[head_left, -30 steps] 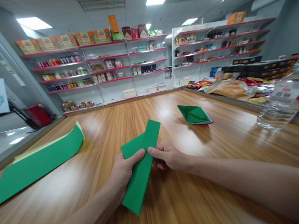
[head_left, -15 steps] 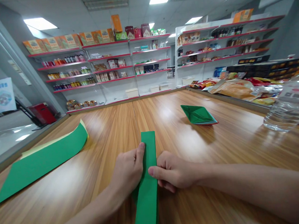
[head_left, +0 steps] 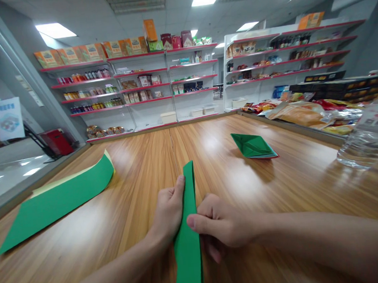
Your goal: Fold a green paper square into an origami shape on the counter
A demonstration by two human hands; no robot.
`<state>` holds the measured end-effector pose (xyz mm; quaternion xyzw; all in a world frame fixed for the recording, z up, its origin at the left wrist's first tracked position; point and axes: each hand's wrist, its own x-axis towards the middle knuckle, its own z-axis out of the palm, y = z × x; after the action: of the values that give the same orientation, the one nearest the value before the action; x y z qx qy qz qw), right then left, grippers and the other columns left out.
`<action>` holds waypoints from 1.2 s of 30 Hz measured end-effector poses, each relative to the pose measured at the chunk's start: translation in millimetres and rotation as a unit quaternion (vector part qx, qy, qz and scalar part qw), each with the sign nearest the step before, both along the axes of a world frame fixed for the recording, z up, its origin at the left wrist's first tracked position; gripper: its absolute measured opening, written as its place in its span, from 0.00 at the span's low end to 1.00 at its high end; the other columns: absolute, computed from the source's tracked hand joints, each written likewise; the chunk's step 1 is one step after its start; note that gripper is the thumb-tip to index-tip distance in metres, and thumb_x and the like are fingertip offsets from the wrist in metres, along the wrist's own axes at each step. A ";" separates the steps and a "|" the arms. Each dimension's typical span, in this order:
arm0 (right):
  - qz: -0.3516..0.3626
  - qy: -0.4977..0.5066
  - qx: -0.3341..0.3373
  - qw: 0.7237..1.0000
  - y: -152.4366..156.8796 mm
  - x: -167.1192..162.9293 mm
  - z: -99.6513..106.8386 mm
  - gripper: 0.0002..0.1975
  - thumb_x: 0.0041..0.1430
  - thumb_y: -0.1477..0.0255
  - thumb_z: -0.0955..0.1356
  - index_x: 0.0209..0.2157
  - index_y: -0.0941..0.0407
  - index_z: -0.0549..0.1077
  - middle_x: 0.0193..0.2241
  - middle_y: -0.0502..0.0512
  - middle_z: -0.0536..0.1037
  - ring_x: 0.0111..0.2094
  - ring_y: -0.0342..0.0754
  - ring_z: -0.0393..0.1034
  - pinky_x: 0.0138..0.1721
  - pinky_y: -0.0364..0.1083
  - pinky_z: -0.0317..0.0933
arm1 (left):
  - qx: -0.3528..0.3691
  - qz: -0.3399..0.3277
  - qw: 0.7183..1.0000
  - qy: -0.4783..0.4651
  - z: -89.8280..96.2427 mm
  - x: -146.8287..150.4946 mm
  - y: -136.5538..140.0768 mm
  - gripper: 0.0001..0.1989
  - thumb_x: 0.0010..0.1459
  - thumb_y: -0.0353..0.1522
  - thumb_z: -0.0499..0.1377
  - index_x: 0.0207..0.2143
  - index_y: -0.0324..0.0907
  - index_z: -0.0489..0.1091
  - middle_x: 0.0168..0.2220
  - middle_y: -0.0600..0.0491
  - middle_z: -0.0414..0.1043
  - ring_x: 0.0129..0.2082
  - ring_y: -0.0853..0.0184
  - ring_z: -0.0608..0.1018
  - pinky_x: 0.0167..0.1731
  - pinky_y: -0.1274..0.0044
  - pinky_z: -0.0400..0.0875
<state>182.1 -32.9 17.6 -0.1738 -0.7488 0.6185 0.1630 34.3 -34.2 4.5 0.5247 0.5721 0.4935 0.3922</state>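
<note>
A long green folded paper strip (head_left: 189,259) runs from the bottom edge up the middle of the head view, its far end slightly parted along the right side. My left hand (head_left: 169,213) grips its left edge, thumb lying along the top near the far end. On the right edge, my right hand (head_left: 223,221) pinches the strip with its thumb on top; the fingers beneath are partly hidden. Beyond the right hand lies a folded green paper piece (head_left: 253,146) with a hollow, boat-like shape. At the left rests a stack of green sheets (head_left: 59,204) with yellow paper under it, one end curling up.
The hands are over a wooden table (head_left: 135,163). A clear plastic bottle (head_left: 365,140) stands at its right edge, beside packaged snacks (head_left: 300,113) and stacked black boxes (head_left: 345,89). Stocked shelves (head_left: 142,86) line the back.
The strip has tilted and turned onto its edge, looking narrower, with its layers showing at the far right side. Both hands keep hold of it. The whole scene has shifted slightly right.
</note>
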 end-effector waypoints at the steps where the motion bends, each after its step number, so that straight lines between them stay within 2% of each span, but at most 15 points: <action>1: -0.021 0.001 -0.005 1.000 0.5 -1.3 -0.1 0.33 0.57 0.46 0.57 0.15 0.60 0.65 0.11 0.50 0.65 0.12 0.38 0.59 0.11 0.36 0.50 | 0.011 0.025 1.000 0.001 -1.0 -0.3 1.9 0.29 0.53 0.54 0.50 0.13 0.43 0.50 0.13 0.60 0.48 0.12 0.76 0.54 0.11 0.81 0.46; 4: -0.046 0.000 -0.002 0.999 2.2 -4.8 -1.3 0.34 0.57 0.45 0.57 0.14 0.60 0.63 0.11 0.50 0.64 0.12 0.37 0.57 0.11 0.36 0.50 | 0.042 0.081 0.996 0.007 -2.9 -3.6 9.2 0.28 0.54 0.52 0.51 0.13 0.43 0.51 0.13 0.60 0.49 0.12 0.75 0.55 0.10 0.81 0.47; 10: -0.002 -0.007 -0.020 1.000 8.3 -5.5 -8.0 0.33 0.57 0.45 0.56 0.18 0.61 0.66 0.13 0.51 0.67 0.12 0.37 0.60 0.11 0.36 0.53 | 0.022 0.066 0.998 -0.004 -10.4 -6.4 19.5 0.28 0.53 0.53 0.51 0.12 0.43 0.50 0.12 0.61 0.47 0.12 0.76 0.54 0.11 0.81 0.46; 15: 0.043 -0.030 -0.053 0.997 11.5 -4.2 -10.7 0.31 0.57 0.48 0.60 0.20 0.63 0.68 0.15 0.51 0.69 0.13 0.36 0.61 0.12 0.34 0.53 | 0.026 0.074 0.997 0.010 -6.7 -7.4 16.6 0.29 0.53 0.53 0.51 0.12 0.43 0.50 0.12 0.61 0.47 0.12 0.75 0.53 0.11 0.81 0.46; 23: 0.097 -0.054 -0.108 0.988 3.8 -6.0 -13.1 0.28 0.58 0.50 0.60 0.22 0.62 0.69 0.14 0.50 0.70 0.12 0.37 0.62 0.13 0.35 0.56 | 0.066 0.132 0.987 0.064 -2.2 -18.7 15.7 0.30 0.52 0.56 0.49 0.13 0.44 0.49 0.13 0.61 0.45 0.13 0.74 0.53 0.13 0.79 0.45; 29: 0.037 -0.115 -0.063 0.991 0.0 -11.4 -7.8 0.23 0.62 0.67 0.57 0.17 0.62 0.67 0.13 0.49 0.68 0.11 0.36 0.60 0.11 0.34 0.54 | 0.119 0.172 0.970 0.122 -0.2 -23.3 17.2 0.29 0.55 0.54 0.47 0.13 0.44 0.47 0.13 0.60 0.44 0.13 0.73 0.53 0.14 0.78 0.45; 32: 0.051 -0.109 -0.030 0.992 -6.2 -13.0 0.8 0.22 0.63 0.72 0.56 0.18 0.61 0.67 0.14 0.49 0.68 0.11 0.35 0.59 0.13 0.33 0.56 | 0.110 0.154 0.975 0.117 -2.0 -25.4 19.4 0.29 0.56 0.54 0.47 0.13 0.44 0.47 0.14 0.60 0.44 0.13 0.73 0.53 0.14 0.78 0.45; 36: 0.039 -0.112 0.019 0.993 -11.5 -12.1 5.8 0.18 0.60 0.74 0.59 0.17 0.61 0.66 0.14 0.49 0.68 0.13 0.35 0.61 0.15 0.33 0.58 | 0.098 0.125 0.982 0.098 -4.4 -25.4 20.2 0.29 0.56 0.54 0.48 0.13 0.44 0.47 0.14 0.60 0.44 0.13 0.74 0.52 0.14 0.78 0.44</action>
<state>170.0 -44.3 23.5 -0.2098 -0.7800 0.5868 0.0569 8.8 -14.0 0.1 0.5307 0.6180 0.5385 0.2156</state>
